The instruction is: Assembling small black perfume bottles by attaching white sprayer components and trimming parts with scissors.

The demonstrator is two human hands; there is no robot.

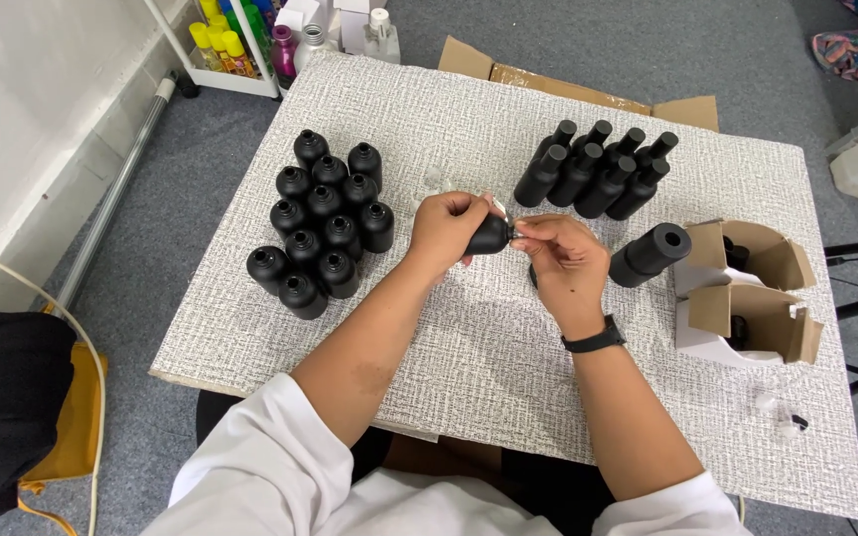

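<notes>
We get bright, even overhead light w/ no hard glare — the textured table reads clearly, its weave sharp across the middle. Shadows are soft and short, pooling just under the upright black bottles and the forearms. The matte bottles show only faint sheen. Focus holds approx. everywhere — slight wide-angle bowing at the edges, where the table's sides splay outward. No motion blur on the hands.

Matte blk bottles, white textured tabletop, grey floor, white/brown boxes, prob. blk wristband

Black bottle (held sideways) above table
</notes>
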